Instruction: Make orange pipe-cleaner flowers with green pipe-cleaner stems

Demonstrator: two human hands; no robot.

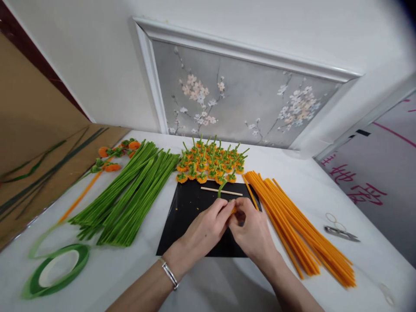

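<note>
My left hand (205, 226) and my right hand (253, 229) meet over a black mat (177, 232). Both are closed, fingertips pinched together around a small orange pipe-cleaner piece (233, 210), mostly hidden by the fingers. A bent green pipe-cleaner stem (221, 189) rises from between them. Just beyond the fingers a thin wooden stick (221, 191) lies across the mat. Behind it stand several rows of small orange pipe-cleaner pumpkins (201, 177) with green tops and upright stems.
Green pipe cleaners (130, 195) lie in a bundle at left, orange ones (299, 225) at right. Green tape (81, 260) sits front left, near a finished orange sprig (112, 167). Small snips (341, 234) lie far right. A cardboard sheet (61, 151) borders the left.
</note>
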